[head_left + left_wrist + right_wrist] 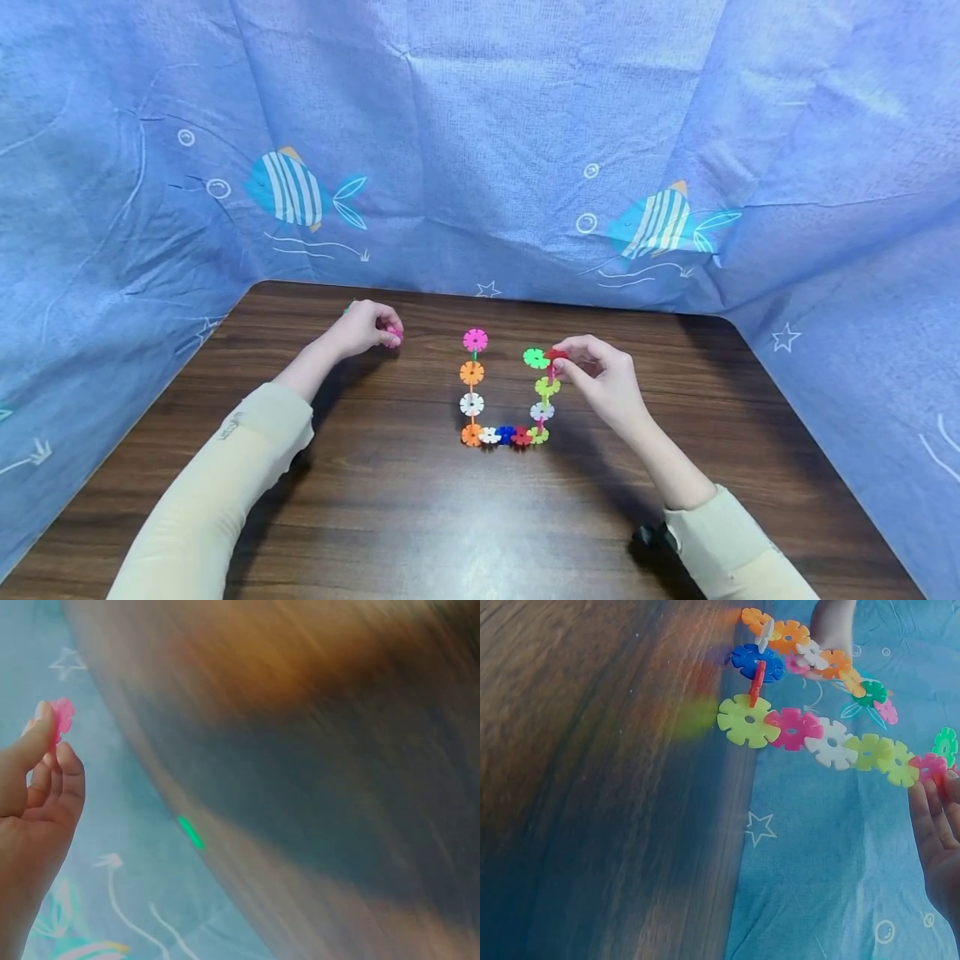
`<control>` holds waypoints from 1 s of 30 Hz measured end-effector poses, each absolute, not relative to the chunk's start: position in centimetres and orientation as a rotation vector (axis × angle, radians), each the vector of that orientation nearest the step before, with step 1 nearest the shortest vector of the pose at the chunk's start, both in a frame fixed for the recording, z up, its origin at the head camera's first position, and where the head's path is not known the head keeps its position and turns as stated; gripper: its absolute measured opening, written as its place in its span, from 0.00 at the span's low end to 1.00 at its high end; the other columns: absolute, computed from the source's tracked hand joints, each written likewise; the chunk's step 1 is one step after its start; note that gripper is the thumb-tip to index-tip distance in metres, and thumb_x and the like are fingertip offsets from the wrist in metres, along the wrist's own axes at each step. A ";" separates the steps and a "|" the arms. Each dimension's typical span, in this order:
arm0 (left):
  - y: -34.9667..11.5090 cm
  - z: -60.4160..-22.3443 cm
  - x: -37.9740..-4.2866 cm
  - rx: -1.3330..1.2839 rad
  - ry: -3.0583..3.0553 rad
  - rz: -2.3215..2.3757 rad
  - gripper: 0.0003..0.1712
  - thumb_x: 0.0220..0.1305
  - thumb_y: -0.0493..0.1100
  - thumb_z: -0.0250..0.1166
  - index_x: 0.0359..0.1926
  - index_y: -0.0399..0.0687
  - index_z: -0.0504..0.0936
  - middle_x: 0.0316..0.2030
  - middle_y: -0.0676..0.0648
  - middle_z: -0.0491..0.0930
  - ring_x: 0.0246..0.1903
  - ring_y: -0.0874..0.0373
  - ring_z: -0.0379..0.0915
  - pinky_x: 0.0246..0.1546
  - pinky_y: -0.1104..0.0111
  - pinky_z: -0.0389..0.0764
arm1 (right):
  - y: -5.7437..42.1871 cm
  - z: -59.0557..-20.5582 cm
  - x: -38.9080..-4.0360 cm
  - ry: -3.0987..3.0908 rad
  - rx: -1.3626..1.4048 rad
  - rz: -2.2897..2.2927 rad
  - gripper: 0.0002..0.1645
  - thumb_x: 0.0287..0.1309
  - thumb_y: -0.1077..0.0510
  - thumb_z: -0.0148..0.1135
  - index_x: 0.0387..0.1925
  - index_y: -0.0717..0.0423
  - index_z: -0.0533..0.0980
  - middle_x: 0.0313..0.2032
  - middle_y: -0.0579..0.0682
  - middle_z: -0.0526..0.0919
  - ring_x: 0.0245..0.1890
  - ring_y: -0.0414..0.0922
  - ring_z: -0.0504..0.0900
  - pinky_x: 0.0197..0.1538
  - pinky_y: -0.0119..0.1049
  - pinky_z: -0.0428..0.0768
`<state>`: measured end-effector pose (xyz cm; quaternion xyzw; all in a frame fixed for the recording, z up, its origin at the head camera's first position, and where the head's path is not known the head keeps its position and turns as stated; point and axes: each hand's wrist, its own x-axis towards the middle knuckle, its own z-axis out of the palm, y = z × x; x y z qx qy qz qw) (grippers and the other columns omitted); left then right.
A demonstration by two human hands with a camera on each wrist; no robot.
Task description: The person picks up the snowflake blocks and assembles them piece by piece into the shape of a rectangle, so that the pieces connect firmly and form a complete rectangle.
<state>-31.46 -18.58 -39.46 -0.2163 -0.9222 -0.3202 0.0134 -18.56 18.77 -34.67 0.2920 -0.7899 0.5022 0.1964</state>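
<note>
A U-shaped structure of colourful notched flower discs stands on the table, with an orange disc and a blue disc in its bottom row. A pink disc tops its left column. My right hand pinches a red disc at the top of the right column, beside a light green disc. Lower in that column are yellow-green and white discs. Left of the structure, my left hand pinches a loose pink disc between thumb and fingers.
A green piece lies by the table's far left edge, partly behind the left hand in the head view. Beneath everything is a dark wood table. Blue fish-print cloth hangs around it. A black object sits by the right cuff.
</note>
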 end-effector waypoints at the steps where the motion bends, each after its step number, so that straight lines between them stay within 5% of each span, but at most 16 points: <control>1: -18.4 -39.2 -31.3 -0.680 -2.845 -1.004 0.06 0.50 0.36 0.73 0.28 0.46 0.83 0.21 0.53 0.80 0.23 0.62 0.75 0.26 0.71 0.72 | 18.8 -34.7 -18.5 -2.212 0.818 1.407 0.11 0.50 0.74 0.64 0.38 0.69 0.77 0.29 0.61 0.85 0.23 0.56 0.82 0.28 0.40 0.82; 10: -16.7 -36.7 -29.0 -0.685 -2.654 -1.076 0.06 0.49 0.40 0.74 0.28 0.50 0.84 0.22 0.54 0.80 0.24 0.61 0.73 0.25 0.72 0.72 | 18.6 -34.6 -18.3 -2.212 0.812 1.351 0.10 0.50 0.74 0.64 0.37 0.68 0.78 0.28 0.61 0.85 0.22 0.56 0.82 0.27 0.26 0.79; 25: -12.6 -33.0 -24.1 -0.453 -2.473 -1.433 0.08 0.52 0.44 0.73 0.32 0.48 0.85 0.25 0.50 0.84 0.25 0.56 0.80 0.26 0.69 0.80 | 18.3 -34.5 -18.3 -2.195 0.807 1.381 0.10 0.50 0.74 0.64 0.37 0.69 0.78 0.28 0.61 0.85 0.23 0.57 0.82 0.28 0.29 0.81; 30: -10.8 -32.6 -22.8 -0.465 -2.417 -1.604 0.08 0.53 0.43 0.72 0.32 0.45 0.84 0.27 0.47 0.84 0.25 0.55 0.81 0.27 0.63 0.83 | 18.0 -34.5 -18.4 -2.179 0.792 1.416 0.09 0.50 0.74 0.64 0.37 0.69 0.78 0.29 0.62 0.84 0.24 0.43 0.83 0.29 0.32 0.82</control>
